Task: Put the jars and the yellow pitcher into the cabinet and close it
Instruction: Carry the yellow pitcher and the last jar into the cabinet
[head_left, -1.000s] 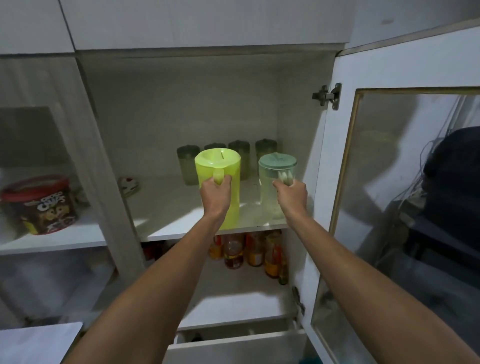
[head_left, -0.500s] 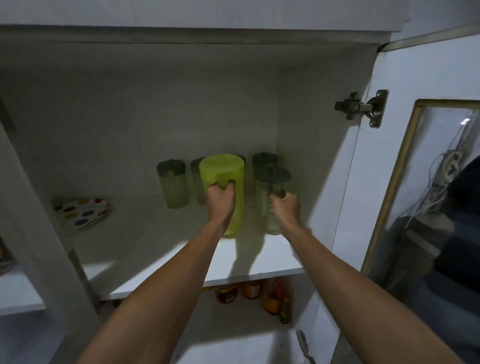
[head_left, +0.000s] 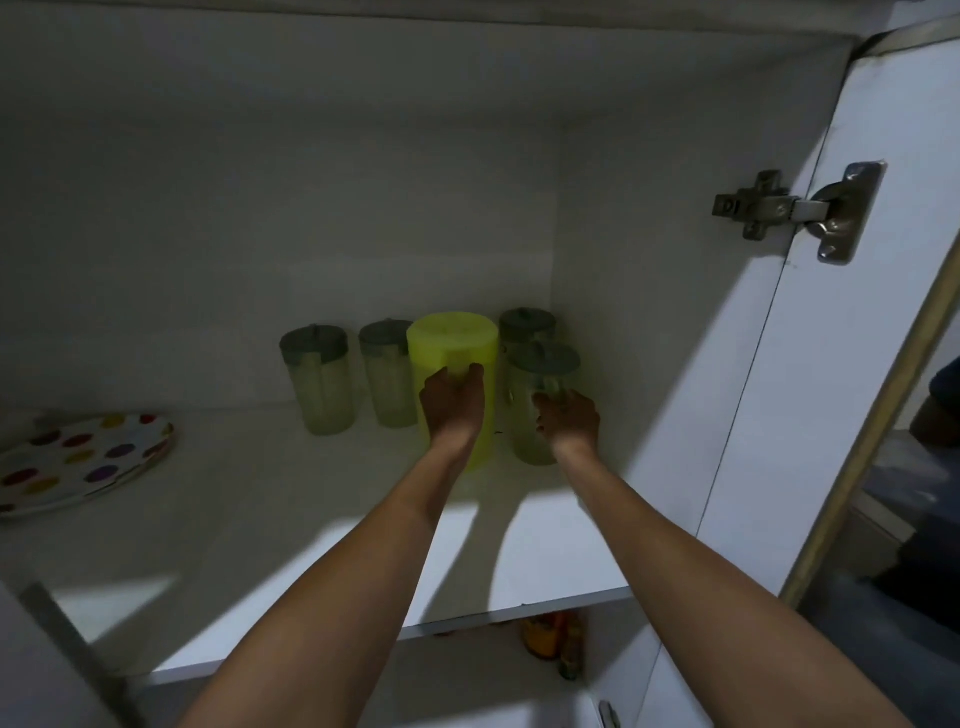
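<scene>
The yellow pitcher (head_left: 453, 333) stands on the cabinet shelf (head_left: 249, 525), deep inside toward the back right. My left hand (head_left: 451, 401) is closed around its handle. Right beside it is a clear jar with a grey-green lid (head_left: 543, 358), and my right hand (head_left: 569, 417) grips the handle of that jar. Three more jars of the same kind stand along the back wall: one at the left (head_left: 318, 387), one touching the pitcher's left side (head_left: 387, 382), and one in the back corner (head_left: 527, 322), partly hidden behind the held jar.
The cabinet door (head_left: 769, 374) stands open at the right on a metal hinge (head_left: 795, 213). A plate with coloured dots (head_left: 78, 457) lies at the shelf's left end. Bottles (head_left: 550, 634) show on the lower shelf under the front edge.
Both hands have pushed the pitcher and the jar from the shelf's front edge deeper toward the back right. The camera has moved closer into the cabinet.
</scene>
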